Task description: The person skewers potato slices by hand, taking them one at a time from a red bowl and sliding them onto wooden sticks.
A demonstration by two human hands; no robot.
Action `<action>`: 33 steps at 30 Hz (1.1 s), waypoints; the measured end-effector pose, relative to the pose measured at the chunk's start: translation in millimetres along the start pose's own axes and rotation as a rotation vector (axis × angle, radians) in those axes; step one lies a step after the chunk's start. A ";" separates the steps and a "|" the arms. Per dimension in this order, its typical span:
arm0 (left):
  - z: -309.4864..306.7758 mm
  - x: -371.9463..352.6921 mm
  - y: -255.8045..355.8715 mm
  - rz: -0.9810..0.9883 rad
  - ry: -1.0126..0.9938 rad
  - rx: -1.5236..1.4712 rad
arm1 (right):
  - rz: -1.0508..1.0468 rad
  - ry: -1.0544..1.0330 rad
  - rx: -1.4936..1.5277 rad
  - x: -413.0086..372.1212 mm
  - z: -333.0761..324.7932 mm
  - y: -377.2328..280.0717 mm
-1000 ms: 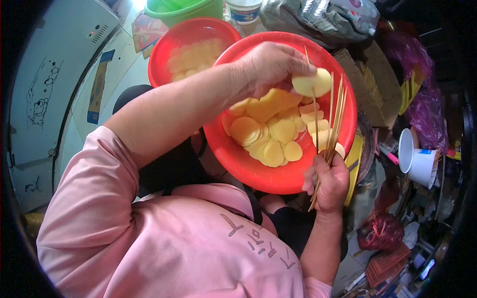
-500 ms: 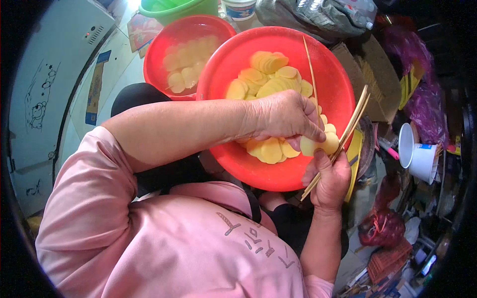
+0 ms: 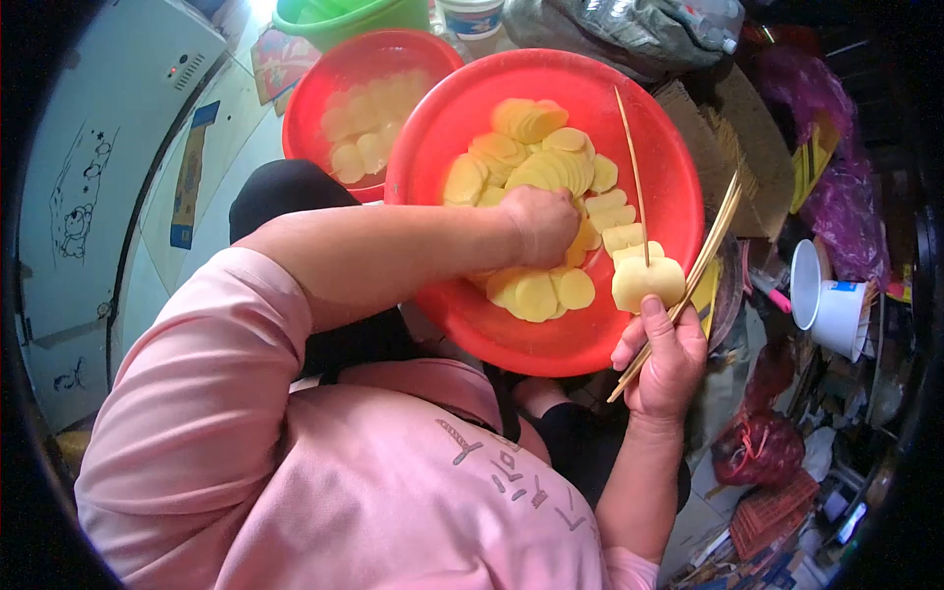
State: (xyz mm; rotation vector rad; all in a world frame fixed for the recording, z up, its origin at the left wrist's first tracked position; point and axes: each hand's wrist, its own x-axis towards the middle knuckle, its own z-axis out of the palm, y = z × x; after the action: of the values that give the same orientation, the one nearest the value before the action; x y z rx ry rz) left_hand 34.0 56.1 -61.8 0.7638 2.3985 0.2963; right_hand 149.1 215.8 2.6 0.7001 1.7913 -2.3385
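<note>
My right hand (image 3: 671, 359) is closed around a bundle of thin wooden skewers (image 3: 710, 241). Its thumb also presses on pale yellow potato slices (image 3: 649, 282) threaded on a single skewer (image 3: 630, 162), which points up over the basin. More slices sit along that skewer, behind the front ones. My left hand (image 3: 543, 226) is down among loose potato slices (image 3: 551, 169) in the large red basin (image 3: 472, 108). Its fingers are curled, and their tips are hidden, so whatever they grip does not show. Other slices (image 3: 536, 295) lie below that hand.
Behind on the left, a smaller red basin (image 3: 305, 108) holds skewered slices in liquid. A green tub (image 3: 344, 25) and a white bucket (image 3: 474, 18) stand farther back. Cardboard (image 3: 752, 147), a white container (image 3: 836, 315) and a red net bag (image 3: 755, 450) are to the right.
My left hand has left the threaded slices and moved left, down into the loose pile. My right hand keeps hold of the skewers, and the slices in it now show fully.
</note>
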 end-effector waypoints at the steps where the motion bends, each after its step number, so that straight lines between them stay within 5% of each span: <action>1: 8.3 0.2 0.2 0.037 0.056 0.077 | 0.001 0.000 0.000 0.0 -0.4 0.4; 6: 11.6 8.6 -1.3 0.015 0.158 0.139 | 0.004 -0.007 -0.007 0.5 -2.9 0.8; 12: 7.7 5.6 -10.1 0.265 0.200 0.259 | 0.005 -0.006 -0.040 0.2 -2.3 -1.7; 15: -14.5 7.3 -17.0 0.130 0.053 -0.004 | 0.012 -0.026 -0.095 -0.9 -2.6 -2.1; 17: -32.9 14.7 -34.8 0.053 0.311 -0.549 | 0.019 -0.032 -0.117 -3.3 -2.0 -2.5; 19: -59.8 6.9 -41.2 -0.093 0.326 -1.458 | 0.024 -0.043 -0.136 -5.1 -2.3 -2.1; 21: -79.1 -2.2 -53.0 -0.057 0.405 -1.662 | 0.024 -0.059 -0.170 -5.9 -2.9 -1.2; 33: -96.1 -18.9 -68.8 -0.074 0.651 -1.673 | -0.009 -0.094 -0.149 -6.5 4.8 -1.2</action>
State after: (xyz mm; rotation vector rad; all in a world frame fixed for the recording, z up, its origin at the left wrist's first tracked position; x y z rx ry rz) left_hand -42.8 -13.5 -1.9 -0.2866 1.6591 2.3046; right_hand 153.1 210.5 7.3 0.5535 1.9065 -2.1760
